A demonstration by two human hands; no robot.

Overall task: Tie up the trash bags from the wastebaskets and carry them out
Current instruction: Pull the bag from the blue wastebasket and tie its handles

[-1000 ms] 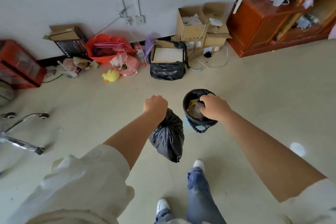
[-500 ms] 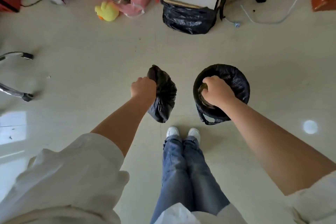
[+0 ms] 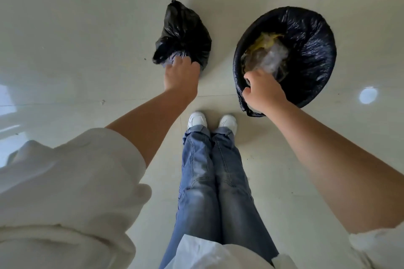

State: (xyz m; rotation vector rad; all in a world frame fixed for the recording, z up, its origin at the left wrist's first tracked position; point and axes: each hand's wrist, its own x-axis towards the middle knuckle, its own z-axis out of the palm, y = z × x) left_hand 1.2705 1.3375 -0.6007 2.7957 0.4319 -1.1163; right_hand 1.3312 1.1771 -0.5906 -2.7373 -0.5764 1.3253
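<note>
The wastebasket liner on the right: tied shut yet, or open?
Open. The liner is spread over the rim, with yellowish and clear trash showing inside. The right hand grips its near edge.

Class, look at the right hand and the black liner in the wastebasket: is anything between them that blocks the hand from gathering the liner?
Nothing visible does. The right hand already grips the near rim of the black liner. The trash lies deeper inside, beyond the fingers.

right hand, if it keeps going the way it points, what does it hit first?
Right hand grips the wastebasket liner at its near rim, pointing into the opening. Straight on it would probably meet the clear plastic wrap on top of the trash; depth is unclear.
</note>
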